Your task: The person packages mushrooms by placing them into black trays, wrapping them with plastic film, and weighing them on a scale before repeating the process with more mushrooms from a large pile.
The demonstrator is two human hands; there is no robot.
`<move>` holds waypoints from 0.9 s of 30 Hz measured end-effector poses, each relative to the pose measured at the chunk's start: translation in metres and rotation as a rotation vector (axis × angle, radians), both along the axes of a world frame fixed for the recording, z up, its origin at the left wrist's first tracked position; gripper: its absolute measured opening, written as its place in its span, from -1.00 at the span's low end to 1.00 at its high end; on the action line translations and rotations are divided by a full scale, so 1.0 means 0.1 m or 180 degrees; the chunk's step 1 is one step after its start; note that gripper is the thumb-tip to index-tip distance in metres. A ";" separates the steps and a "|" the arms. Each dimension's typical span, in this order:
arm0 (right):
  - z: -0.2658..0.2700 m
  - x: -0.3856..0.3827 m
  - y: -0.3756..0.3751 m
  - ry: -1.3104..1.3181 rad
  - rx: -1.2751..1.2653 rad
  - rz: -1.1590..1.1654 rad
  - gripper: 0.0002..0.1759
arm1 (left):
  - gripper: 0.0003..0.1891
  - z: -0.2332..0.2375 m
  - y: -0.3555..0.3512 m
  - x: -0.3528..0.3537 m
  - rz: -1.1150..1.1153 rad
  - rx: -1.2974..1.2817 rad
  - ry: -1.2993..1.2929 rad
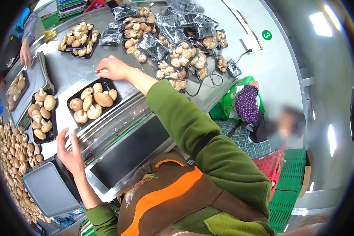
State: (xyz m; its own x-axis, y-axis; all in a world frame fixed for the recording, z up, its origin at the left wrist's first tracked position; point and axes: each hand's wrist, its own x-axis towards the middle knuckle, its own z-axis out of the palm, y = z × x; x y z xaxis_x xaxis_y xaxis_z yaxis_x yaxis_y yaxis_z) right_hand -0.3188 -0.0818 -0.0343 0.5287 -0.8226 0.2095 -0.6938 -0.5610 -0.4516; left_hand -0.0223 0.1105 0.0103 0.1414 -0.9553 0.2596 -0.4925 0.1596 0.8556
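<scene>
My right hand (pixel 113 68) reaches far out over the steel table (pixel 70 70), palm down, with its fingertips on the bare metal just beyond a black tray of large mushrooms (pixel 92 103). Nothing shows in its grasp. My left hand (pixel 69 152) hovers open with fingers spread, palm up, between a grey scale platform (pixel 49 189) and a second black mushroom tray (pixel 43 116). It touches nothing.
A black belt (pixel 129 154) runs beside the table's near edge. Loose mushrooms (pixel 11 157) are heaped at the left. Wrapped mushroom trays (pixel 173 51) crowd the far side. Another person's hand (pixel 25 54) rests by a scale, and another person (pixel 249 114) sits among green crates (pixel 293 177).
</scene>
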 end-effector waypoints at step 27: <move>0.13 -0.11 2.00 0.0610 0.0554 -0.1864 -0.53 | -0.62 -0.04 0.45 0.15 0.0638 0.0745 -0.2589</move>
State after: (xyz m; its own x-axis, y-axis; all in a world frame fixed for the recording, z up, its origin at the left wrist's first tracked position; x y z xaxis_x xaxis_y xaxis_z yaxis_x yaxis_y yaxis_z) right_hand -0.3303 0.1186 -0.0212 -0.0039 -1.0000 -0.0068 -0.9406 0.0060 -0.3395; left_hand -0.0075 0.1554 0.0067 0.1685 -0.9737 0.1531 -0.9653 -0.1315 0.2257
